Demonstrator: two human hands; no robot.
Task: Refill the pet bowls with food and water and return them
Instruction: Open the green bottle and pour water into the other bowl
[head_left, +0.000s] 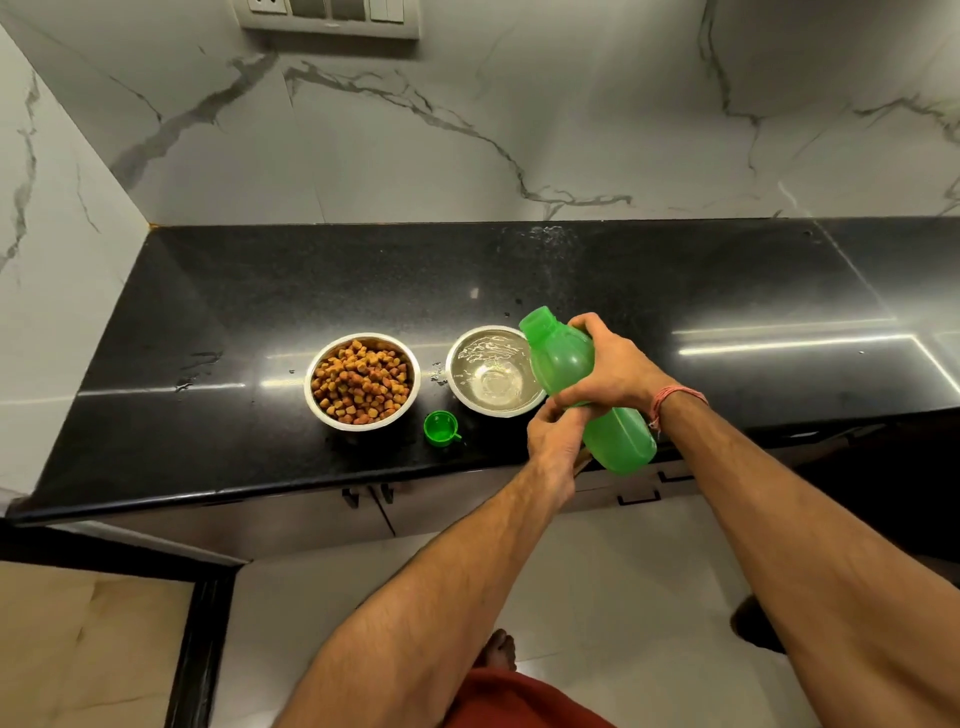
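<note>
Right now the translucent green plastic bottle (582, 384) is held tilted above the black speckled stone counter (208, 312), its open neck over the far rim of the shiny steel bowl of clear water (488, 371). The right hand (613, 366) wraps its grip round the bottle's upper body; the left hand (556, 436) curls its grip round the middle. Beside it to the left stands a matching steel bowl heaped with brown kibble (362, 381). The small green bottle cap (440, 428) lies open side up between the bowls, nearer the counter's edge.
</note>
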